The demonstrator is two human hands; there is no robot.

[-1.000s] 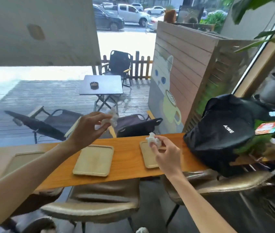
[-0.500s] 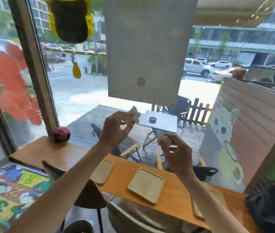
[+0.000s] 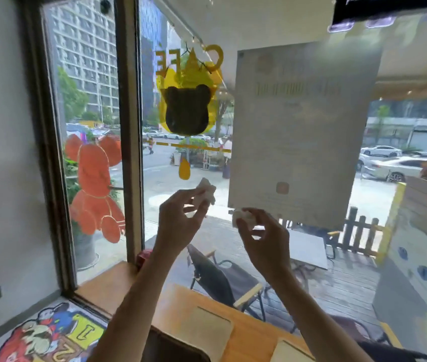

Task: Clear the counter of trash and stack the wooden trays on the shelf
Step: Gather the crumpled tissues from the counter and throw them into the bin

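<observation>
My left hand (image 3: 178, 220) is raised in front of the window, pinching a crumpled white tissue (image 3: 205, 192) between thumb and fingers. My right hand (image 3: 262, 239) is held up beside it, closed on a second white tissue wad (image 3: 243, 216). Far below them runs the orange wooden counter (image 3: 113, 286). One pale wooden tray (image 3: 207, 333) lies on it under my left forearm, and the corner of another tray (image 3: 289, 352) shows at the bottom edge.
A large window with bear stickers and a grey poster (image 3: 301, 131) stands right behind the counter. A small red object (image 3: 144, 256) sits at the counter's far left end. A colourful painted surface (image 3: 50, 335) lies at lower left. Chair backs sit below the counter.
The view has swung left and upward, away from the black bag. Both hands have risen well above the counter, each still holding its tissue, and the trays have dropped to the bottom of the view.
</observation>
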